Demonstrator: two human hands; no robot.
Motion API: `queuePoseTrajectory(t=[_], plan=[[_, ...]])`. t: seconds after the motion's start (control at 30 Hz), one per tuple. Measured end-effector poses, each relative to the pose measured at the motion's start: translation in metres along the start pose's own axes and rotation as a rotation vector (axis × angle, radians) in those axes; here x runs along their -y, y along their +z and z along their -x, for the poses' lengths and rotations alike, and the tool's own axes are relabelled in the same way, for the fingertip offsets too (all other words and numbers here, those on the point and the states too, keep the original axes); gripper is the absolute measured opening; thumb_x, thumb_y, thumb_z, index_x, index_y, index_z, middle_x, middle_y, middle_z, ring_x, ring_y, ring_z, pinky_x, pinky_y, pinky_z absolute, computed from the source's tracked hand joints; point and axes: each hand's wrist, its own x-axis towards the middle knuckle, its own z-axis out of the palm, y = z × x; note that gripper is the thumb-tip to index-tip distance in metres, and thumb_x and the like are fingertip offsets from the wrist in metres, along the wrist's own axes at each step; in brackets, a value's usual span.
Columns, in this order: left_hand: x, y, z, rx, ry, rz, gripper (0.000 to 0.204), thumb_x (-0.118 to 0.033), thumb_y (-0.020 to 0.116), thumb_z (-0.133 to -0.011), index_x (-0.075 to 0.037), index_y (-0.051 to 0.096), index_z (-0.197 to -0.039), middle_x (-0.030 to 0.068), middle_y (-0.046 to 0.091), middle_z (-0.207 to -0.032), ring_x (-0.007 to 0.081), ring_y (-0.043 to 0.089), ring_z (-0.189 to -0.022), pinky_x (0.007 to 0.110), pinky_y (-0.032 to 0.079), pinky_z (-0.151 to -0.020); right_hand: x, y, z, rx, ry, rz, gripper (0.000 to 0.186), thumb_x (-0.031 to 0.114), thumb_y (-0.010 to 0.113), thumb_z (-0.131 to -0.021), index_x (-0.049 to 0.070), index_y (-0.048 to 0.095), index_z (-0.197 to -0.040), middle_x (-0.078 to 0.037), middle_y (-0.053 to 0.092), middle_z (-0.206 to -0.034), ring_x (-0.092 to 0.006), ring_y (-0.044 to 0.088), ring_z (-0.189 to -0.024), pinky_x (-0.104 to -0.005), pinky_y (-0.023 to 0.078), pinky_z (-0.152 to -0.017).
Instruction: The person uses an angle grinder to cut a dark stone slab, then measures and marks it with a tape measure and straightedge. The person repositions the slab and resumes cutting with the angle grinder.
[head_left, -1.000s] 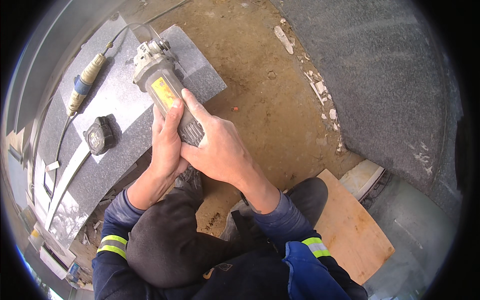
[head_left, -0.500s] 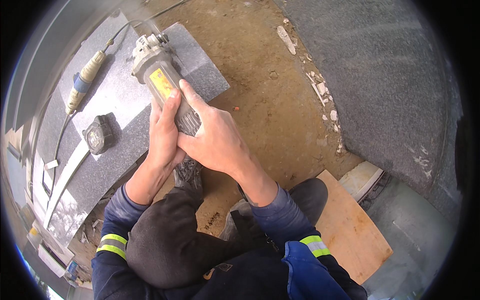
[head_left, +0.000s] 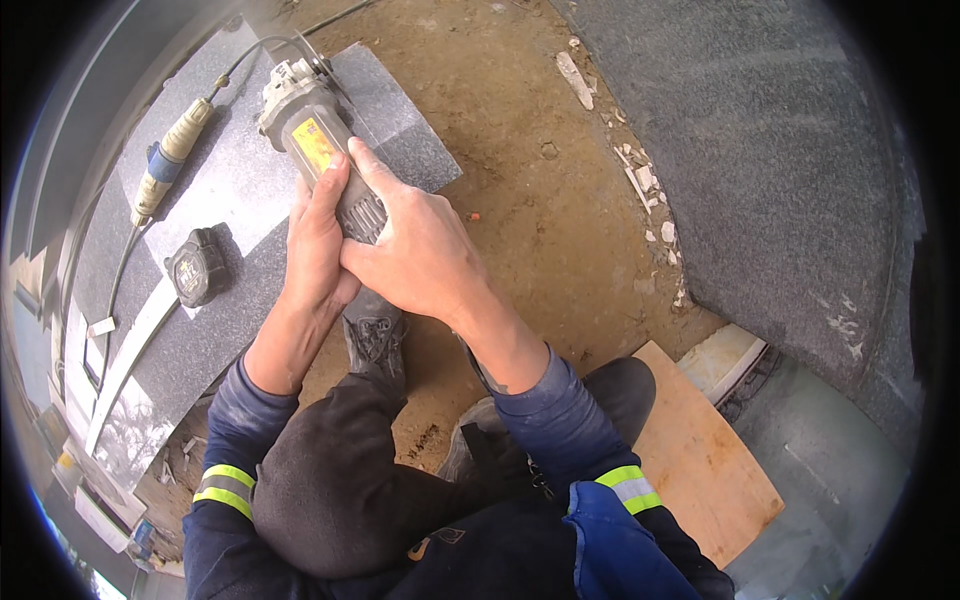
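A dusty grey angle grinder [head_left: 312, 130] with a yellow label lies across my two closed hands. My left hand [head_left: 315, 245] wraps its body from the left, thumb along the casing. From the right, my right hand [head_left: 425, 250] grips the vented rear part, its forefinger stretched forward along the body. The grinder's thin disc [head_left: 325, 65] is tilted on edge at the far side, above the polished grey stone slab [head_left: 410, 145]. Whether the disc touches the stone is hard to tell; haze hangs near it.
On the slab lie a black tape measure [head_left: 197, 267] with its blade [head_left: 135, 345] drawn out, and a taped cable connector [head_left: 170, 165]. A large dark stone slab [head_left: 760, 180] stands right, with rubble [head_left: 645, 180] along its edge. A wooden board [head_left: 700, 460] lies beside my right knee.
Both hands and the grinder have shifted slightly away from me and to the left. More of my shoe shows beneath my wrists. The tape measure and connector stay put.
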Motion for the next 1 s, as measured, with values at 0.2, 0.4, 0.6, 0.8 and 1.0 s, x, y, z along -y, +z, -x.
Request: queuePoseTrajectory(t=[0.2, 0.4, 0.6, 0.8, 1.0], plan=[[0.007, 0.012, 0.026, 0.026, 0.011, -0.033, 0.039, -0.033, 0.057, -0.109, -0.003, 0.047, -0.132, 0.0151, 0.067, -0.110, 0.0233, 0.072, -0.095, 0.038, 0.063, -0.082, -0.003, -0.002, 0.026, -0.032, -0.029, -0.006, 0.089, 0.019, 0.076, -0.081, -0.003, 0.036, -0.158, -0.037, 0.068, -0.110, -0.0483, 0.070, -0.107, -0.0452, 0.055, -0.089], [0.011, 0.020, 0.047, 0.011, -0.023, -0.073, 0.040, -0.035, 0.055, -0.110, -0.004, 0.046, -0.134, 0.0146, 0.065, -0.113, 0.0243, 0.071, -0.099, 0.038, 0.062, -0.085, -0.002, -0.006, 0.046, -0.029, -0.035, -0.048, 0.087, 0.019, 0.077, -0.083, -0.004, 0.037, -0.157, -0.036, 0.069, -0.110, -0.0479, 0.070, -0.108, -0.0445, 0.055, -0.089], [0.010, 0.021, 0.044, 0.013, -0.029, -0.067, 0.039, -0.032, 0.054, -0.110, -0.005, 0.044, -0.136, 0.0152, 0.065, -0.113, 0.0244, 0.071, -0.099, 0.038, 0.062, -0.086, -0.004, -0.007, 0.043, -0.022, -0.033, -0.043, 0.087, 0.020, 0.077, -0.083, -0.005, 0.037, -0.157, -0.037, 0.068, -0.110, -0.0482, 0.069, -0.107, -0.0444, 0.055, -0.089], [0.007, 0.018, 0.034, 0.032, -0.006, -0.014, 0.044, -0.025, 0.058, -0.109, -0.005, 0.038, -0.143, 0.0099, 0.058, -0.115, 0.0143, 0.065, -0.095, 0.031, 0.060, -0.079, -0.009, -0.002, 0.031, -0.041, -0.065, -0.036, 0.087, 0.019, 0.076, -0.082, -0.005, 0.037, -0.157, -0.036, 0.068, -0.110, -0.0479, 0.069, -0.107, -0.0442, 0.055, -0.089], [0.007, 0.010, 0.022, 0.022, 0.029, -0.088, 0.035, -0.030, 0.054, -0.110, -0.005, 0.046, -0.134, 0.0153, 0.067, -0.110, 0.0215, 0.071, -0.094, 0.035, 0.063, -0.080, -0.008, -0.001, 0.020, -0.002, -0.034, -0.054, 0.089, 0.018, 0.075, -0.081, -0.005, 0.036, -0.157, -0.039, 0.064, -0.117, -0.0497, 0.067, -0.111, -0.0468, 0.054, -0.094]])
